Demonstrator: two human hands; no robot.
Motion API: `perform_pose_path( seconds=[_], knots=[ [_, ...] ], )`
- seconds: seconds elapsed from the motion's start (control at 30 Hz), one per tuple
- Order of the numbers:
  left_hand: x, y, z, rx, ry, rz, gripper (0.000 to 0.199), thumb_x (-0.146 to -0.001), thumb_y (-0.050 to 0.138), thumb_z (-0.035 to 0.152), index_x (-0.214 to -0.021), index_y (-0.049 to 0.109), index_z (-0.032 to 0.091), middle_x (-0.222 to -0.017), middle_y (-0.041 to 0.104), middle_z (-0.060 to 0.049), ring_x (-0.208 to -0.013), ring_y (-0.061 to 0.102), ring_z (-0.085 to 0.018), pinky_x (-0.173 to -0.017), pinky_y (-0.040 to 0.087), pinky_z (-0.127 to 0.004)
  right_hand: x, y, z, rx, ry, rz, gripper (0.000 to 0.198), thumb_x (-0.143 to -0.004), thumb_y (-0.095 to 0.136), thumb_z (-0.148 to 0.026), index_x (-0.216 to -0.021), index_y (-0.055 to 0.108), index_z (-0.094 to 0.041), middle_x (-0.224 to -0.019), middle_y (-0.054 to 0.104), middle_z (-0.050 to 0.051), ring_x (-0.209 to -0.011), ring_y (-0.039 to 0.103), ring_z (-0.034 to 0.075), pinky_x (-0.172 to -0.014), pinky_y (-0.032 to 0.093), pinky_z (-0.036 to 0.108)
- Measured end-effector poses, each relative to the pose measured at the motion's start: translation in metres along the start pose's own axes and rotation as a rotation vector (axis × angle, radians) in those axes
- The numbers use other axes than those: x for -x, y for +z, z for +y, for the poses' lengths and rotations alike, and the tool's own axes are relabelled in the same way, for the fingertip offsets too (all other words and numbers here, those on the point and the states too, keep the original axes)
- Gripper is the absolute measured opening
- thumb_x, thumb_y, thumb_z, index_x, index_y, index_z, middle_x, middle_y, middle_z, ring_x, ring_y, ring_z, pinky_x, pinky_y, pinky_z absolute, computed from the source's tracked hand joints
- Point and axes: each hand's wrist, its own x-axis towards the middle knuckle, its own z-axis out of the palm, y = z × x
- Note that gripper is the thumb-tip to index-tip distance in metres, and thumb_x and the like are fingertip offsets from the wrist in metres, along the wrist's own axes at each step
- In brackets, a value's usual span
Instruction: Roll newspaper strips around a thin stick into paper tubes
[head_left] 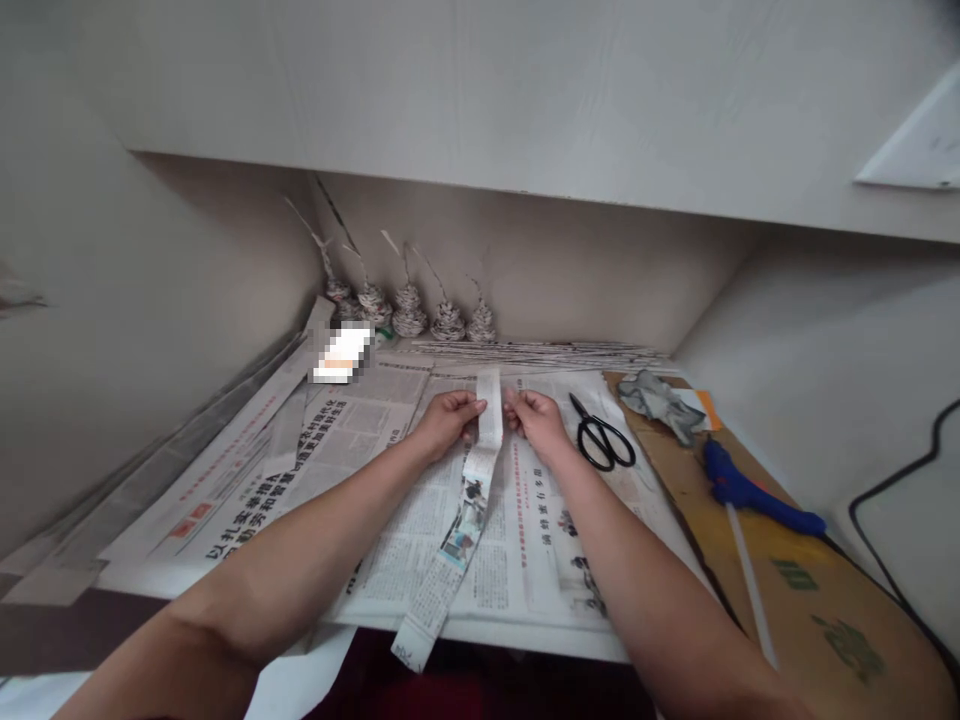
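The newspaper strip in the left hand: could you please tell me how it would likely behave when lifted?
The newspaper strip would probably be floppy, since it bends just nearside of the left hand instead of running straight. It is likely very light, looking thin and narrow. It may tear easily, as it appears to be printed paper.

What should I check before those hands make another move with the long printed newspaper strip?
1. Left hand gripping the long printed newspaper strip: ok.
2. Right hand touching the strip: cannot tell; it is right beside the edge.
3. Strip lying straight and flat: not ok; it bends below the hands.
4. Black metal scissors apart from the strip: ok, right of it.
5. Blue plastic glue gun switched off: cannot tell.
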Motion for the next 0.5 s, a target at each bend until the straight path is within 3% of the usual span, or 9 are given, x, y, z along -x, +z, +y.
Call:
perform_pose_path(
  seconds=[0.13, 0.23, 0.3, 0.37, 0.43, 0.5],
  knots=[
    [-0.005, -0.004, -0.005, 0.077, -0.014, -0.013, 0.037, -0.062, 0.072, 0.047, -0.072, 0.058, 0.014, -0.057, 0.049, 0.004, -0.05, 0.048, -0.007, -0.049, 0.048, -0.02, -0.005, -0.007, 0.002, 0.098, -0.004, 0.017, 0.035, -0.073, 0.057, -0.052, -0.073, 0.062, -0.018, -0.06, 0.059, 0.0, -0.04, 0.044, 0.008, -0.036, 0.03, 0.02],
    [-0.008, -0.006, -0.007, 0.14, -0.018, -0.013, 0.036, -0.061, 0.074, 0.044, -0.076, 0.059, 0.015, -0.061, 0.048, 0.005, -0.056, 0.05, -0.006, -0.061, 0.054, -0.024, -0.017, -0.033, -0.006, 0.305, -0.107, 0.18, 0.029, -0.078, 0.051, -0.042, -0.088, 0.065, -0.019, -0.077, 0.065, 0.004, -0.05, 0.053, 0.011, -0.046, 0.042, 0.023],
    [-0.01, -0.007, -0.008, 0.172, -0.022, -0.025, 0.036, -0.06, 0.074, 0.043, -0.077, 0.06, 0.014, -0.062, 0.047, 0.004, -0.058, 0.05, -0.006, -0.063, 0.056, -0.024, -0.028, -0.063, -0.018, 0.57, -0.188, 0.367, 0.026, -0.08, 0.049, -0.033, -0.093, 0.066, -0.017, -0.085, 0.067, 0.008, -0.068, 0.061, 0.017, -0.062, 0.047, 0.028],
    [-0.011, -0.007, -0.009, 0.2, -0.027, -0.037, 0.037, -0.06, 0.075, 0.042, -0.079, 0.061, 0.014, -0.063, 0.049, 0.004, -0.059, 0.05, -0.006, -0.062, 0.056, -0.024, -0.037, -0.101, -0.031, 0.961, -0.161, 0.47, 0.024, -0.077, 0.055, -0.026, -0.093, 0.067, -0.014, -0.092, 0.066, 0.015, -0.088, 0.061, 0.025, -0.076, 0.045, 0.034],
    [-0.012, -0.008, -0.009, 0.23, -0.032, -0.034, 0.039, -0.059, 0.076, 0.041, -0.081, 0.062, 0.013, -0.065, 0.05, 0.003, -0.06, 0.051, -0.006, -0.061, 0.056, -0.024, -0.042, -0.139, -0.041, 1.257, -0.039, 0.495, 0.027, -0.07, 0.063, -0.024, -0.092, 0.068, -0.009, -0.097, 0.063, 0.023, -0.094, 0.06, 0.032, -0.078, 0.043, 0.039],
    [-0.013, -0.007, -0.009, 0.258, -0.04, -0.028, 0.039, -0.058, 0.078, 0.039, -0.081, 0.063, 0.012, -0.066, 0.051, 0.002, -0.06, 0.051, -0.006, -0.062, 0.056, -0.024, -0.043, -0.171, -0.046, 1.424, 0.028, 0.422, 0.021, -0.068, 0.065, -0.021, -0.081, 0.069, -0.005, -0.09, 0.063, 0.028, -0.089, 0.061, 0.035, -0.073, 0.043, 0.042]
  ],
)
